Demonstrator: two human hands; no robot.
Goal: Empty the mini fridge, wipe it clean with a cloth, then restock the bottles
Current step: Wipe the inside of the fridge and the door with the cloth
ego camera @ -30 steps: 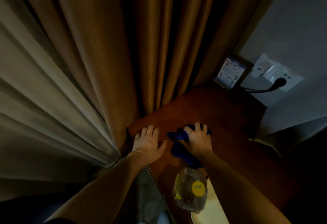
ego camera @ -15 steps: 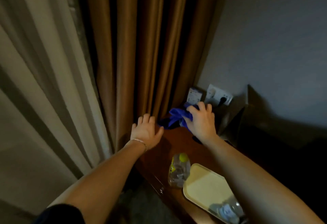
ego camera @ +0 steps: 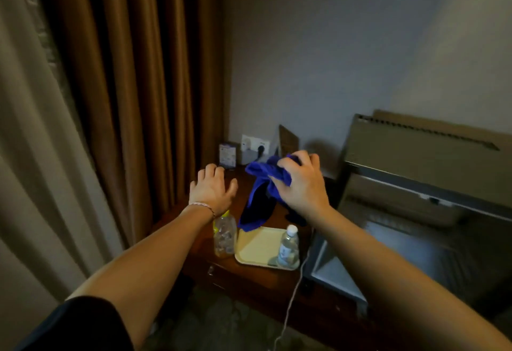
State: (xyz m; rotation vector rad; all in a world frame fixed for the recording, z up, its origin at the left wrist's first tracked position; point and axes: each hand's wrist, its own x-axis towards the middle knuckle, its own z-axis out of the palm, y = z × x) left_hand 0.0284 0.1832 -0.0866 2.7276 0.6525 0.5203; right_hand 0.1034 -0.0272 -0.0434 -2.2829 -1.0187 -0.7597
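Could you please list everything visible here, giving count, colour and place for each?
Blue cleaning cloth: one, blue, lifted above the table in the right grip.
Clear plastic bottles: two; yellow-capped left of the tray, white-capped on it.
Pale yellow tray: one, on the table.
Dark wooden table: one, beside the curtain.
Mini fridge: one, grey, open, right.
Brown curtain: one, left.
Wall socket: one, white, plugged.
Left hand: open, empty.
Right hand: grips the cloth.

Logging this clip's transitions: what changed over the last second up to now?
The right hand lifted the blue cloth off the wooden table and now grips it bunched in the air. The left hand stayed open, holding nothing. The bottle stayed beside the tray.
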